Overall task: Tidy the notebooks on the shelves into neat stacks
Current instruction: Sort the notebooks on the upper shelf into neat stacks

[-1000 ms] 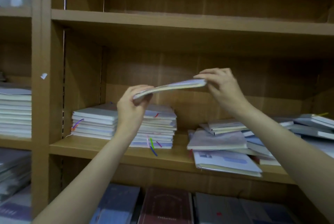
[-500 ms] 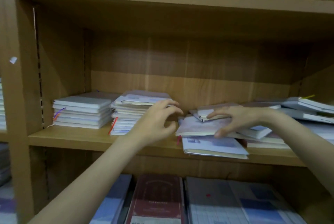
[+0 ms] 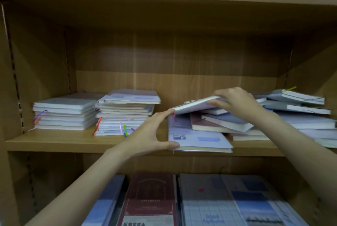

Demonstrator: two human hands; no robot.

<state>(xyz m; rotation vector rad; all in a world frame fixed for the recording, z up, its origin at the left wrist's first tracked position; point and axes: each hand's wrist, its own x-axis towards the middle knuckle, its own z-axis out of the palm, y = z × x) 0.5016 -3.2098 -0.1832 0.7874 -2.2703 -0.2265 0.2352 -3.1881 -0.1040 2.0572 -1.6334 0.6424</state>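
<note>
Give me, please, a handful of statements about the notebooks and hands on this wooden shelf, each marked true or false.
1. The right hand grips a pale notebook tilted above the messy pile. True.
2. The left hand is curled round a red notebook. False: its fingers are spread, fingertip at the lifted notebook's corner, thumb against the flat lavender-covered notebook.
3. Two neat stacks of white notebooks sit at the left of the wooden shelf. True.
4. The notebooks at the shelf's right are squared up. False: they overlap at mixed angles.
5. A yellow ribbon sticks out of a notebook at far right. True.
</note>
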